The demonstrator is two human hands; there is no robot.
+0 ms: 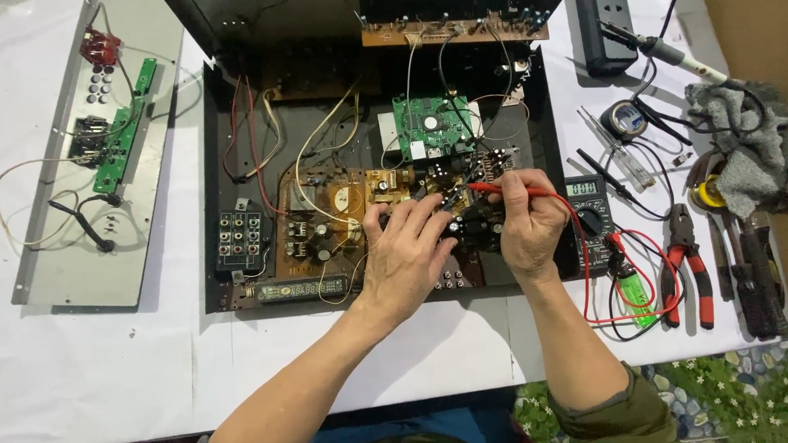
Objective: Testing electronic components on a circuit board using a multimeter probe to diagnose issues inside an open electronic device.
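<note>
Red probe [506,189] in right hand [527,230]; pliers [685,264], perhaps multimeter [589,219], just beside.

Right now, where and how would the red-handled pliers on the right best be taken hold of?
By the two red handles, from the near table edge. The red-handled pliers lie flat, jaws pointing away, with the handles splayed toward the person; red and black leads cross them, so some tangling looks likely.

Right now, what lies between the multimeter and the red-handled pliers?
In the head view, a green lighter and loops of red and black test leads lie between the multimeter and the pliers.
</note>
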